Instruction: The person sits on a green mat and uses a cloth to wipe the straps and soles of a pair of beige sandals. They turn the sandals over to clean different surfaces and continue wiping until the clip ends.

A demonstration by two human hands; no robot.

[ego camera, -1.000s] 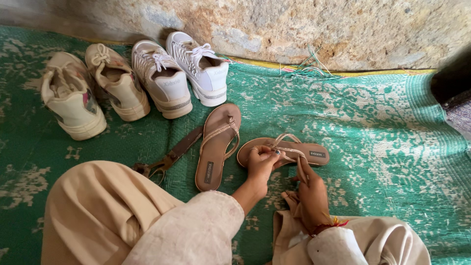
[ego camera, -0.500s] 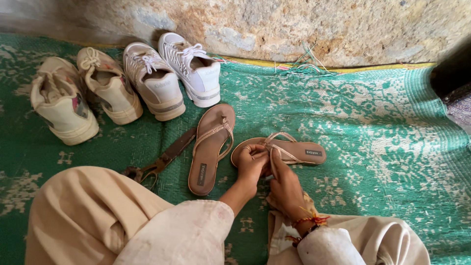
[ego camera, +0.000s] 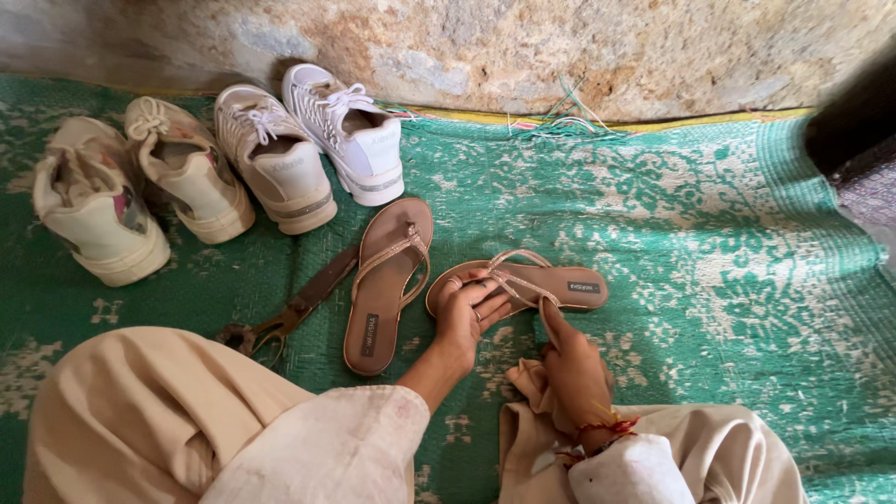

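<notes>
**Two hands on a tan sandal, seated on a green mat**

A person sits on a green patterned mat (ego camera: 653,215), seen from above, with cream trouser legs filling the bottom of the view.

The left hand (ego camera: 464,317) rests on the toe end of a tan strappy sandal (ego camera: 551,285) that lies flat on the mat, sole down. Its fingers are curled loosely over the front of the sandal, fingertips touching the thin straps; it presses rather than pinches. The right hand (ego camera: 574,369) sits just beside it, closer to the person's body. Its fingers are held together and point up toward the sandal, with the fingertips meeting the near edge of the sandal by the straps. A red thread bracelet (ego camera: 607,429) circles that wrist.

Just beyond the left hand, on its outer side, the matching second sandal (ego camera: 387,285) lies flat and untouched. Next to that, further out, a pair of old rusty scissors (ego camera: 289,313) lies on the mat, its handles near the person's left knee.

Farther away from the left hand, well apart, four shoes stand in a row: two white lace-up sneakers (ego camera: 313,145) nearest, then two worn cream sneakers (ego camera: 131,201) at the far end. A rough stone wall (ego camera: 560,47) runs behind the mat, past both hands, with frayed threads at the mat's edge.
</notes>
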